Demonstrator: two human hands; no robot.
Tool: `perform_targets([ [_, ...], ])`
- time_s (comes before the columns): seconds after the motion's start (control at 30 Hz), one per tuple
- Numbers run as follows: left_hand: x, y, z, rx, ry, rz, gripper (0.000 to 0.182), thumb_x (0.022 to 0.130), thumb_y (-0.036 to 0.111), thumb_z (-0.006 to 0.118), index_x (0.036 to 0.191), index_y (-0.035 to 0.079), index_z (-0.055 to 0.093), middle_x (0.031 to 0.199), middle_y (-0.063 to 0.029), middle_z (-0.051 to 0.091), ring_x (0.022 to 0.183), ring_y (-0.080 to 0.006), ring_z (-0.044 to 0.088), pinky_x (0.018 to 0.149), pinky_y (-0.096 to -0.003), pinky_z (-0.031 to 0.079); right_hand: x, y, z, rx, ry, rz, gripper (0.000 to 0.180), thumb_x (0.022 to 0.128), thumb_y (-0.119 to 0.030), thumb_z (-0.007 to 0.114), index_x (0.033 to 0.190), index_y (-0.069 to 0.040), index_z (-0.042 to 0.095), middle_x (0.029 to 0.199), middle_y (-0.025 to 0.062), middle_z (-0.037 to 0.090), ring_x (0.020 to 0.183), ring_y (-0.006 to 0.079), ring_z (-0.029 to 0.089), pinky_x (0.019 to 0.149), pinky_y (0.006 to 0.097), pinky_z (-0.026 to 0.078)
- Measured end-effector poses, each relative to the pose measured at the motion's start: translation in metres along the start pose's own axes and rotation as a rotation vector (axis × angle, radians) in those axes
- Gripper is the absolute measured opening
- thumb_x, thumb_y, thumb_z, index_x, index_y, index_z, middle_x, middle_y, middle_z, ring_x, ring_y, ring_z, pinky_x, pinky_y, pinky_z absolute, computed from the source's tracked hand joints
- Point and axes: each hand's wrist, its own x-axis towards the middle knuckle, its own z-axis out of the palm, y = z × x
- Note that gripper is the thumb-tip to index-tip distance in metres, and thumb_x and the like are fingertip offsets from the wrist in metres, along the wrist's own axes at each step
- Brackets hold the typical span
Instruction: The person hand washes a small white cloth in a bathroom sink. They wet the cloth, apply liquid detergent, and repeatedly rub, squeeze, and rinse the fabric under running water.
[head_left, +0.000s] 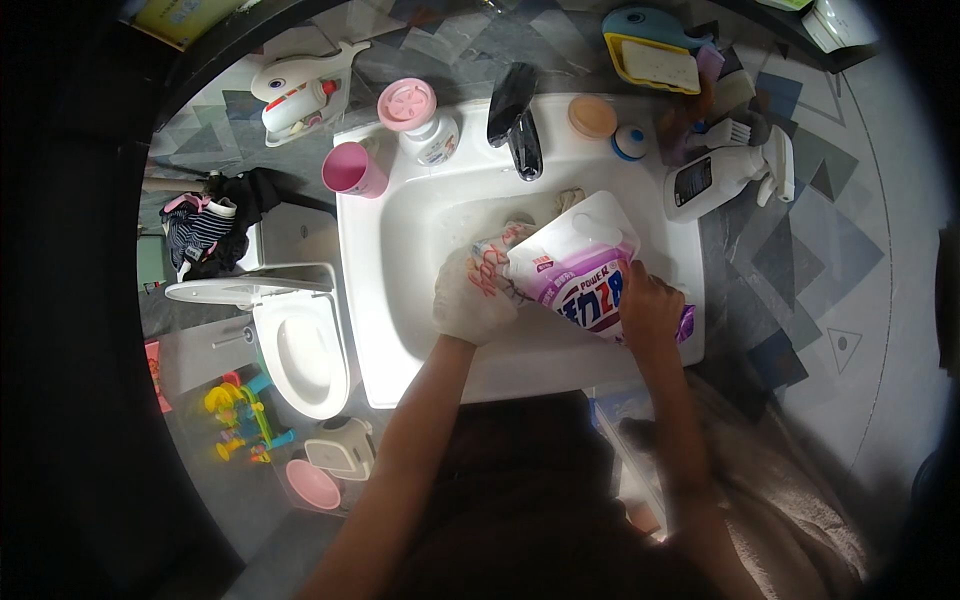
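Observation:
My right hand (651, 304) grips a white and purple detergent pouch (574, 274) by its lower right part, tilted over the white washbasin (365, 330). The pouch's upper left edge lies above a wet, pale cloth with red lettering (489, 262). My left hand (457, 334) is in the basin, mostly covered by whitish wet fabric (463, 296), so its fingers cannot be made out. A small beige cloth piece (570, 199) lies near the back of the basin, below the black faucet (525, 124). Whether liquid leaves the pouch cannot be seen.
A pink cup (354, 171) and a pink-topped pump bottle (431, 135) stand at the basin's back left. On the right are a white spray bottle (724, 180), a white brush (721, 135) and a round orange-lidded jar (592, 117). A toilet (304, 352) stands to the left.

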Motion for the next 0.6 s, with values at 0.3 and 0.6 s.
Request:
perform_targets([
  [0.3,0.003,0.001,0.000,-0.001,0.000,0.005,0.027,0.074,0.022,0.053,0.098,0.009,0.058,0.092,-0.0081,0.060,0.087,-0.0296,0.055,0.079,-0.0373,0.043,0.002,0.001,0.001,-0.020,0.023,-0.044,0.025,0.088,-0.022,0.059,0.071,-0.008,0.049,0.049,0.0058,0.052,0.044,0.0230,0.057,0.039,0.0336,0.043],
  [0.6,0.003,0.004,-0.001,-0.007,0.005,0.015,0.029,0.075,0.024,0.053,0.100,0.010,0.057,0.094,-0.0079,0.060,0.090,-0.0291,0.054,0.081,-0.0373,0.043,-0.011,0.013,0.000,0.060,0.130,0.011,0.029,0.087,-0.021,0.060,0.065,-0.007,0.048,0.048,0.0087,0.051,0.042,0.0257,0.055,0.040,0.0355,0.041],
])
